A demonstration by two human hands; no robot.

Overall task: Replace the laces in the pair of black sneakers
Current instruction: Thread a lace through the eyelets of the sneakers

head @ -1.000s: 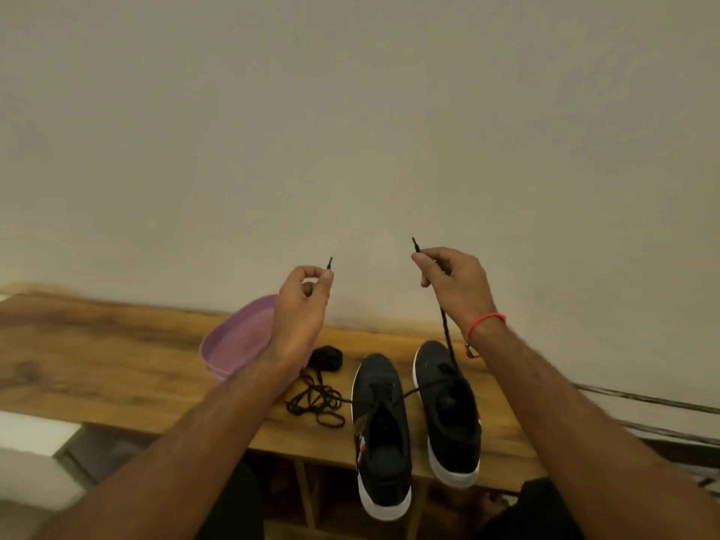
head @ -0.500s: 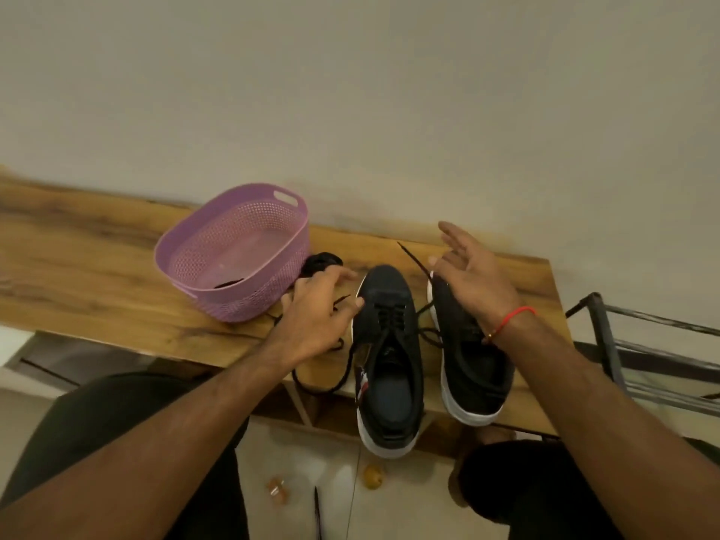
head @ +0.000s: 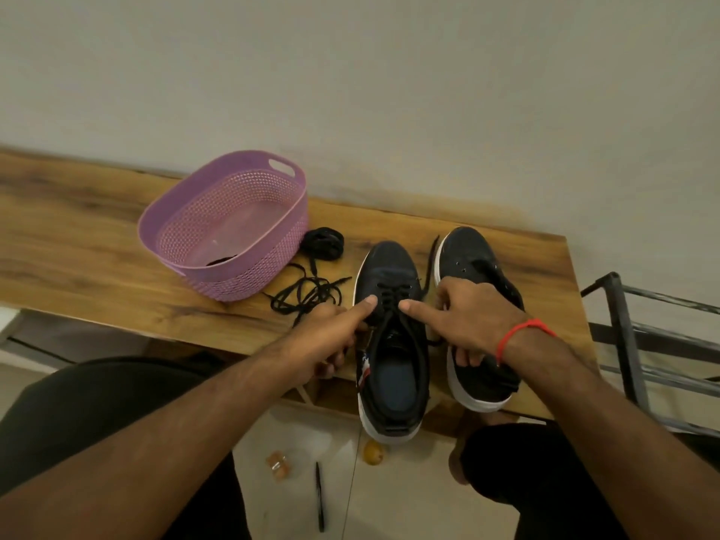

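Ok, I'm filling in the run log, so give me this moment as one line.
stage: lacing left sneaker | left hand: index on lace | right hand: index on lace | right sneaker: eyelets empty | spare lace: on table

Two black sneakers sit side by side on the wooden bench. The left hand and right hand each point one finger at the laces of the left sneaker. The right sneaker has none. A purple basket stands near a loose black lace.
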